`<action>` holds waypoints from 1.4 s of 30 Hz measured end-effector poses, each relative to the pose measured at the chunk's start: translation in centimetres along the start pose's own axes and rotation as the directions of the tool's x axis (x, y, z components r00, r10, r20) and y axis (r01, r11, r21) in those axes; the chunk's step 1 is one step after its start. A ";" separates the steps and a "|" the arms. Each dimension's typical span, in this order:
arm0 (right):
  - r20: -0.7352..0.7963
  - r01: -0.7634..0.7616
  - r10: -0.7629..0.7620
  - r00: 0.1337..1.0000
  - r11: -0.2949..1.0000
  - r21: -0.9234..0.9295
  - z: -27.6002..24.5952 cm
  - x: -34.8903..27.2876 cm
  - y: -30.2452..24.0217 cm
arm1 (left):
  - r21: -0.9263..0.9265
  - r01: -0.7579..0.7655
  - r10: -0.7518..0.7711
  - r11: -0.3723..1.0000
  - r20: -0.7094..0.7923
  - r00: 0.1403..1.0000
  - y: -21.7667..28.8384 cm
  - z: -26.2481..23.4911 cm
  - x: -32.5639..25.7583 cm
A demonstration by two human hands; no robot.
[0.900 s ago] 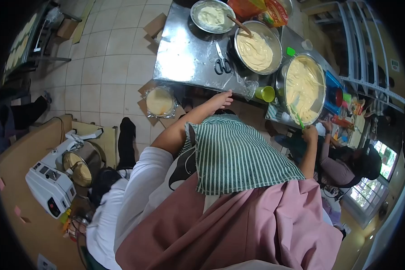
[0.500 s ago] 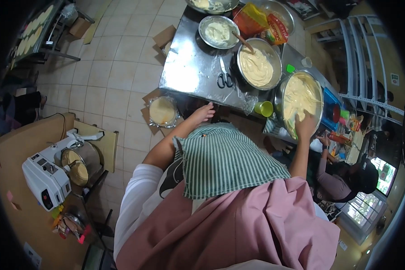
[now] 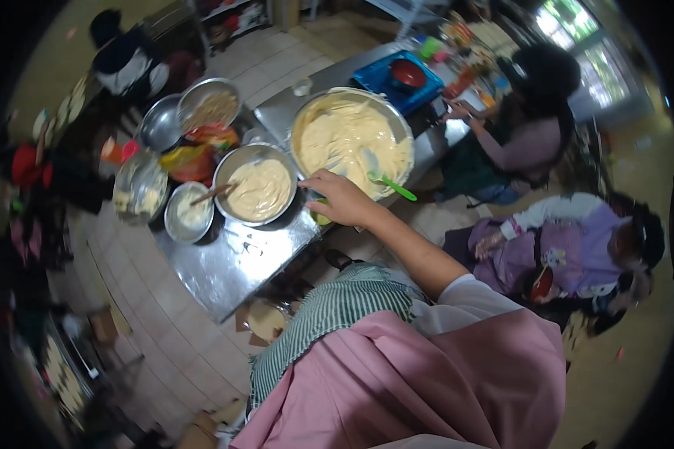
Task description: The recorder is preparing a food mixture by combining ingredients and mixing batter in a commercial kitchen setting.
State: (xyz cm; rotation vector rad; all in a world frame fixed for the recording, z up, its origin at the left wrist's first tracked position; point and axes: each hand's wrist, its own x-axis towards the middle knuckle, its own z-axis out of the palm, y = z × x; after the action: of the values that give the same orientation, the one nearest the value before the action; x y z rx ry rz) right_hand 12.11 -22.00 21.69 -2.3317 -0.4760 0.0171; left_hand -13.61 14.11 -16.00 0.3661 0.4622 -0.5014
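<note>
My right hand [image 3: 342, 199] reaches forward from the lower middle and grips the near rim of a large steel bowl [image 3: 301, 126] full of pale yellow batter. A green-handled spatula [image 3: 388, 185] lies in that bowl just right of my fingers. A small green cup [image 3: 320, 219] sits partly hidden under my hand. My left hand is out of sight below my striped apron and pink garment.
On the steel table [image 3: 225, 269] stand a medium bowl of batter [image 3: 259, 191] with a wooden spoon [image 3: 211, 194], smaller bowls [image 3: 188, 214], scissors [image 3: 252, 245] and orange packets [image 3: 195, 153]. A blue tray [image 3: 386, 75] is behind. Two people [image 3: 528, 142] [image 3: 577, 247] sit at right, another [image 3: 127, 60] at far left.
The view has swung round and come closer to the table. My right hand stays at the large bowl's rim. My left hand, earlier resting on the table edge, has gone out of view.
</note>
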 end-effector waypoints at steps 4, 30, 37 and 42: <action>-0.189 -0.166 0.177 0.966 0.984 0.071 -7.2 -5.6 4.3 | 0.372 0.145 -0.107 0.917 -0.122 0.987 -0.9 5.3 5.3; -0.199 -0.796 0.913 0.357 0.408 0.447 2.8 -47.3 2.2 | 0.866 0.202 -0.618 -0.458 -0.473 0.628 -11.6 23.5 16.5; -0.216 -0.711 0.956 0.201 0.294 0.639 3.0 -56.7 -2.8 | 0.878 0.068 -0.726 -0.474 -0.433 0.533 -20.6 21.8 15.1; -0.224 -0.693 0.956 0.187 0.290 0.660 2.0 -64.2 -3.3 | 0.902 -0.138 -0.767 -0.409 -0.258 0.587 -23.5 21.2 13.2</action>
State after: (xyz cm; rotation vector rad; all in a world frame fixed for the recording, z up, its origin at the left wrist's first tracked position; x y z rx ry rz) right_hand -49.10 -40.50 14.43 -1.6769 1.1636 -0.0751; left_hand -8.84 -19.37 -10.13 1.7265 -0.8003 -1.7706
